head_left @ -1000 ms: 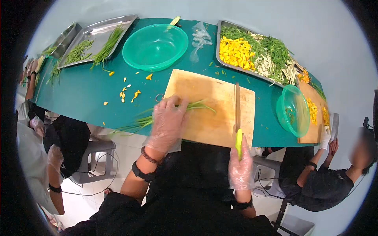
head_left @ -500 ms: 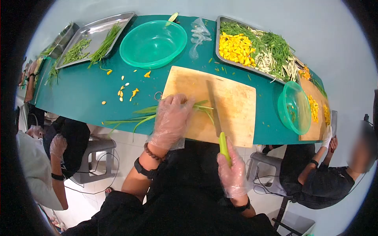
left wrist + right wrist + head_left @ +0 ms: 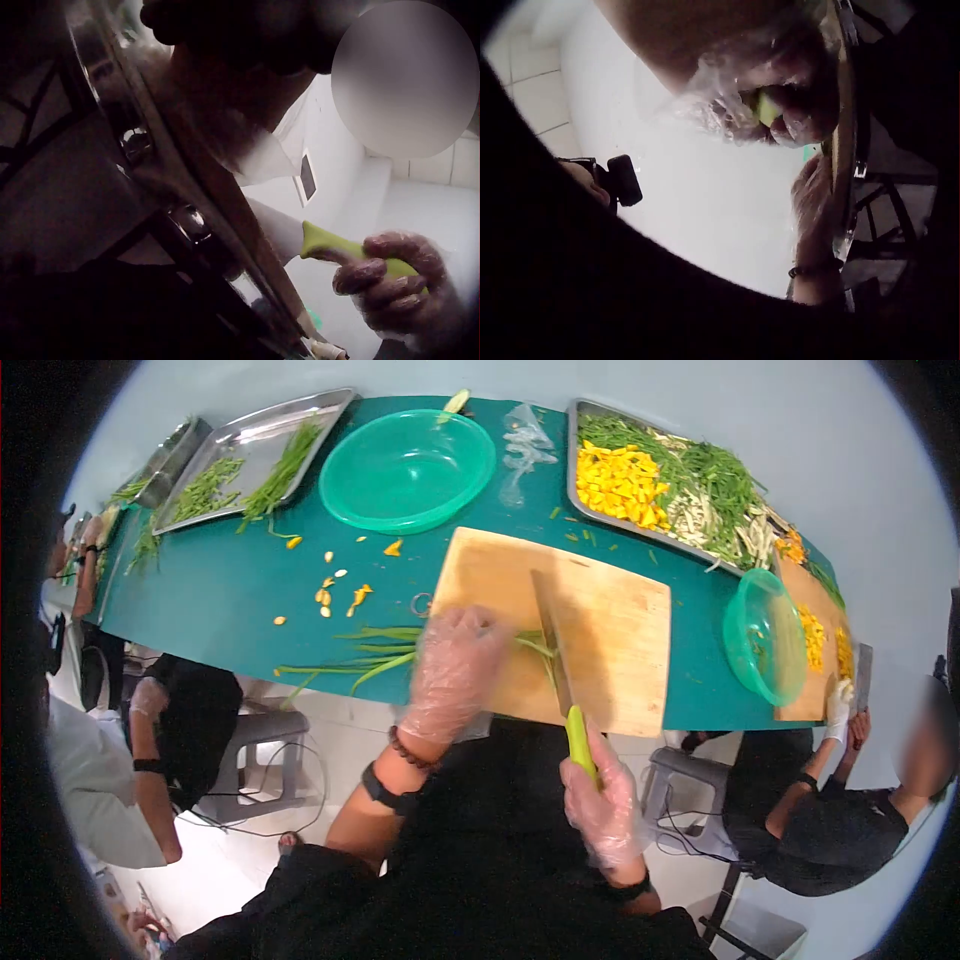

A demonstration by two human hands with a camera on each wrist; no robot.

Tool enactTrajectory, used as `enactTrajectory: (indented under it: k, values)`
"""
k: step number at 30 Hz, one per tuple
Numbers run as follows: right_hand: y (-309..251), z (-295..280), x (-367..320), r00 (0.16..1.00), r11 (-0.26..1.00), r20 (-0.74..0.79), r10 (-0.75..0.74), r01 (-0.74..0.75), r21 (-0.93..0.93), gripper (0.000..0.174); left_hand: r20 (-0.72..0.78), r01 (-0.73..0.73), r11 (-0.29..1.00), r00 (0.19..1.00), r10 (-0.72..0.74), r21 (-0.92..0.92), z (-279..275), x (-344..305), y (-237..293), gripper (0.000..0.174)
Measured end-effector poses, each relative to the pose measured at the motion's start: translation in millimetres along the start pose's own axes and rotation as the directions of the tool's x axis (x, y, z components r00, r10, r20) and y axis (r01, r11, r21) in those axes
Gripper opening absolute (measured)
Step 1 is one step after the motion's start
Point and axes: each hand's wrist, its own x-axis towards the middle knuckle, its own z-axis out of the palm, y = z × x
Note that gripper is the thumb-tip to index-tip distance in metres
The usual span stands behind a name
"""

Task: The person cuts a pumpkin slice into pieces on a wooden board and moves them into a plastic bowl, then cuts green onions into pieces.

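Observation:
On a wooden cutting board point(image 3: 620, 630) lies a small bunch of green onions point(image 3: 375, 652), its long ends reaching left over the table. My left hand point(image 3: 458, 672), in a clear plastic glove, holds the bunch down with curled fingers near the board's left side. My right hand point(image 3: 606, 808), gloved too, grips a kitchen knife point(image 3: 580, 745) by its yellow-green handle. The blade points away from me and stands just right of the left fingers, at the short ends of the stalks. In the left wrist view the right fingers wrap round the handle point(image 3: 324, 241).
A green basin point(image 3: 405, 475) stands behind the board, with a plastic bag point(image 3: 525, 450) beside it. Metal trays hold cut vegetables at back left and back right point(image 3: 575, 490). Yellow scraps point(image 3: 360, 598) dot the table. At right, a smaller green bowl point(image 3: 740, 660) stands near another person point(image 3: 845, 810).
The knife has moved left from the board's right side to the stalks. My left fingers, first stretched over the bunch, are now curled on it. The head view has shifted a little.

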Motion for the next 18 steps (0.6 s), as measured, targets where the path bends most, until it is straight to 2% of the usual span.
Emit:
enactTrajectory:
  k: [3, 4, 5, 8, 12, 15, 18]
  values:
    - [-13, 1, -1, 0.998, 0.988, 0.055, 0.016, -0.024, 0.149, 0.058, -0.005, 0.042, 0.997, 0.999, -0.042, -0.069, -1, 2, 1, 0.019]
    - [-22, 2, -2, 0.996, 0.943, 0.052, 0.078, -0.09, 0.319, 0.058, 0.002, 0.043, 0.997, 0.999, -0.043, -0.064, -2, 3, 2, 0.018]
    - [-19, 10, 1, 0.995, 0.96, -0.073, 0.067, -0.045, 0.277, 0.059, 0.006, 0.044, 0.997, 0.999, -0.044, -0.061, -4, 4, 3, 0.018]
    - [-18, 11, 2, 0.986, 0.937, -0.163, 0.048, 0.012, 0.349, 0.065, 0.007, 0.051, 0.997, 0.999, -0.051, -0.056, -6, 6, 6, 0.018]
    - [-13, 0, 6, 0.997, 0.975, -0.014, 0.071, -0.066, 0.214, 0.063, -0.04, 0.072, 0.993, 0.996, -0.076, -0.093, -3, 5, 6, 0.021]
    - [-10, -2, 12, 0.988, 0.976, 0.073, 0.133, -0.143, 0.161, 0.059, -0.003, 0.089, 0.992, 0.996, -0.09, -0.085, -5, 5, 7, 0.029]
    - [-24, 2, 7, 0.977, 0.952, 0.078, 0.199, -0.212, 0.222, 0.06, 0.004, 0.082, 0.99, 0.997, -0.082, -0.116, -7, 6, 7, 0.028]
